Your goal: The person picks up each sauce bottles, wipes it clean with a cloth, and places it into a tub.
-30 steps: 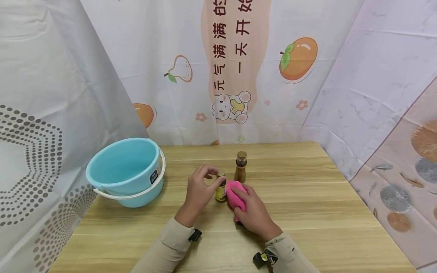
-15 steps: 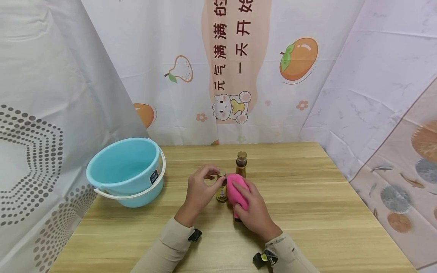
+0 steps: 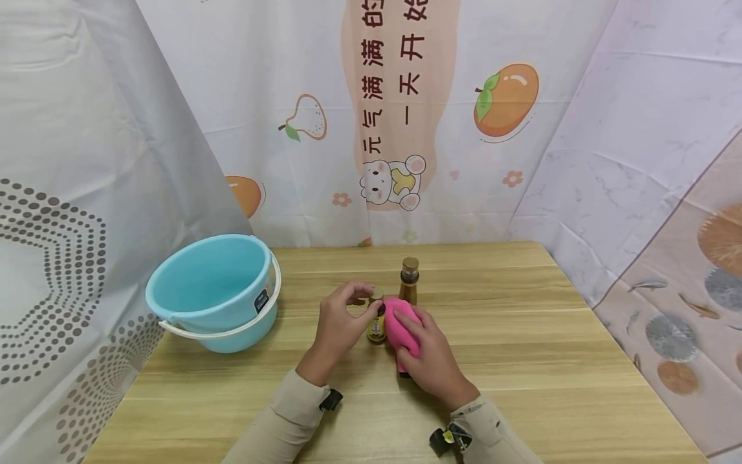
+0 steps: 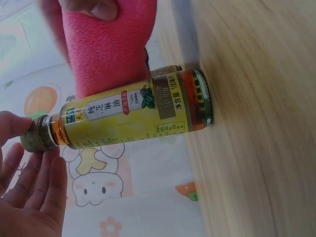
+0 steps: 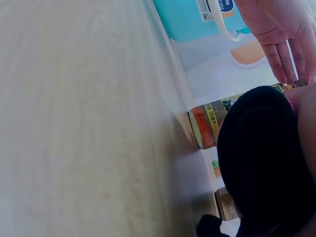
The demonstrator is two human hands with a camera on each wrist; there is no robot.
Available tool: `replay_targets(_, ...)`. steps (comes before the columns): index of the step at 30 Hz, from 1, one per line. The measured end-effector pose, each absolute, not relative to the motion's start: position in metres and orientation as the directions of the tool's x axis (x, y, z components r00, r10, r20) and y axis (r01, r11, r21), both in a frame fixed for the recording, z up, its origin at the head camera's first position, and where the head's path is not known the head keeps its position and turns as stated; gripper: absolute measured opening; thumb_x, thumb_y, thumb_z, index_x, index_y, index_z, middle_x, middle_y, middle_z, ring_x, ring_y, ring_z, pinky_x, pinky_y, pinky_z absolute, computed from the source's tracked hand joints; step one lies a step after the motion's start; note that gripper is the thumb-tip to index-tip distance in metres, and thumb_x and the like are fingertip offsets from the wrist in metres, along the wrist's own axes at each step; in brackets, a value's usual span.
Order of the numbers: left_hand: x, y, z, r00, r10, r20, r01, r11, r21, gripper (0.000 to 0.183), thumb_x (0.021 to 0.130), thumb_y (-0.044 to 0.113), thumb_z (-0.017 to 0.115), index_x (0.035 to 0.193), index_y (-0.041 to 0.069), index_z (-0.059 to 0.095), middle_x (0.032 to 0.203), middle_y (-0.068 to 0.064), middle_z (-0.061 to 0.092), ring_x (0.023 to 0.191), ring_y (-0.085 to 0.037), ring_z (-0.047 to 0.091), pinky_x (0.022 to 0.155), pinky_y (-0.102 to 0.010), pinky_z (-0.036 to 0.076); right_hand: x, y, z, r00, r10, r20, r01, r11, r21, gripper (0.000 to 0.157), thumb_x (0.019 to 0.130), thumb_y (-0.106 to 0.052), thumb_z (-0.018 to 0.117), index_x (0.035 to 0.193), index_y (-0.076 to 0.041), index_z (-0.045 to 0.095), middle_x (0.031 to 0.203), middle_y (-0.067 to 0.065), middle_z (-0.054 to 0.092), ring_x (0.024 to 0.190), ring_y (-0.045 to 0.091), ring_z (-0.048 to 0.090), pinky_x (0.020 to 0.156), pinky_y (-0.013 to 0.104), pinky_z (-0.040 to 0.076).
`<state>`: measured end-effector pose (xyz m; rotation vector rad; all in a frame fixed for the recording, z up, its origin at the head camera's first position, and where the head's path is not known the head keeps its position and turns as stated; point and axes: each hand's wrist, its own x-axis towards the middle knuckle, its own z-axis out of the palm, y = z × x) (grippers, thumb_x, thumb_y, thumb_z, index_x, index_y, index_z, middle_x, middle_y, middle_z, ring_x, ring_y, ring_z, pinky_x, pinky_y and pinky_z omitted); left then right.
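A light wood-grain table (image 3: 551, 386) is supporting the work. The right hand (image 3: 431, 354) is gripping a pink plush fabric item (image 4: 108, 49), apparently against the upright, yellow-labelled glass bottle (image 4: 121, 118); the left hand (image 3: 342, 319) is pinching its gold-coloured cap (image 4: 33, 138). Firm cap hold and light pressure should suit this apparent wiping. The left-wrist view is revealing label print; only the head view is showing the whole light-blue plastic bucket (image 3: 228, 323), left of the bottle, and a gold-capped brown glass bottle's neck (image 3: 409, 277), behind it.

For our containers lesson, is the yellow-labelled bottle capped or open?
Capped: the left wrist view shows the cap on the bottle, the left hand gripping it.
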<state>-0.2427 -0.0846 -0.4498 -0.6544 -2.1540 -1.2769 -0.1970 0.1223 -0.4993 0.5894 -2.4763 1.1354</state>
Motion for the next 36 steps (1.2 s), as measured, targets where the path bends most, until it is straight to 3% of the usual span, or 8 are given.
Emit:
replay_targets(17,-0.242,-0.0844,-0.4491,-0.719,0.133,0.682,0.66,0.438,0.61,0.022,0.088,0.013,0.083,0.106,0.006,0.072,0.108,-0.005,0.076,0.095,-0.016,0.074,0.08,-0.034,0.064,-0.1961,0.1225,-0.5011,-0.944,-0.218,0.248,-0.33,0.67,-0.665,0.068,0.084,-0.009,0.075,0.149,-0.02,0.058,0.155,0.018,0.046,0.129,0.032,0.057,0.104,0.05,0.053)
replay_targets(24,-0.2423,-0.0834,-0.4518,-0.685,0.086,0.723,0.661,0.49,0.568,0.034,0.083,0.022,0.09,0.108,0.008,0.072,0.106,-0.008,0.075,0.096,-0.024,0.072,0.08,-0.042,0.063,-0.1955,0.1218,-0.4999,-0.945,-0.219,0.242,-0.326,0.674,-0.663,0.067,0.084,-0.01,0.074,0.148,-0.019,0.059,0.156,0.02,0.045,0.129,0.034,0.057,0.104,0.052,0.053)
replay_targets(29,-0.243,-0.0832,-0.4527,-0.701,0.068,0.71,0.64,0.5,0.584,0.034,0.085,0.024,0.088,0.111,0.011,0.072,0.101,-0.005,0.073,0.09,-0.018,0.071,0.077,-0.036,0.062,-0.1962,0.1216,-0.4997,-0.946,-0.216,0.243,-0.325,0.677,-0.66,0.066,0.084,-0.01,0.074,0.148,-0.02,0.06,0.155,0.018,0.047,0.13,0.032,0.057,0.105,0.05,0.053)
replay_targets(36,-0.2428,-0.084,-0.452,-0.73,0.069,0.68,0.62,0.487,0.615,0.035,0.087,0.024,0.087,0.116,0.011,0.073,0.103,-0.007,0.076,0.091,-0.015,0.072,0.079,-0.037,0.064,-0.1964,0.1218,-0.4998,-0.934,-0.218,0.283,-0.355,0.659,-0.663,0.069,0.083,-0.006,0.073,0.149,-0.021,0.058,0.156,0.016,0.046,0.131,0.031,0.056,0.104,0.048,0.053)
